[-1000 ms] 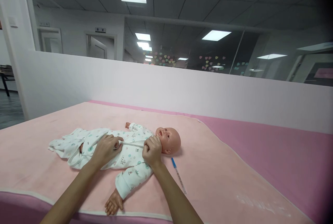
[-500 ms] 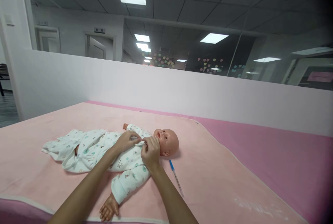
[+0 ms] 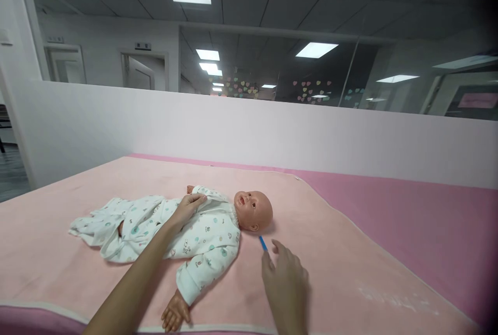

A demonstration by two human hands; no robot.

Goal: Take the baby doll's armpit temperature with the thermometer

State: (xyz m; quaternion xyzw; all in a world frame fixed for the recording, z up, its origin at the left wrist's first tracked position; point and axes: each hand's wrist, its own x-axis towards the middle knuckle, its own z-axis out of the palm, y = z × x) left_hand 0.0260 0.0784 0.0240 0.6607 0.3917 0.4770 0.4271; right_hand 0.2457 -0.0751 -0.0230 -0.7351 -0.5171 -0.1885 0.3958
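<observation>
Right fingers (image 3: 284, 253) (newly) off clothes (image 3: 220, 223)

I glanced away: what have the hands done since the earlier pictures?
The right hand let go of the clothing near the neck of the doll and moved right and closer to the viewer, hiding part of the blue-tipped stick; whether it touches it is unclear. The left hand stays at the clothing's front, and the doll still lies on its back.
</observation>
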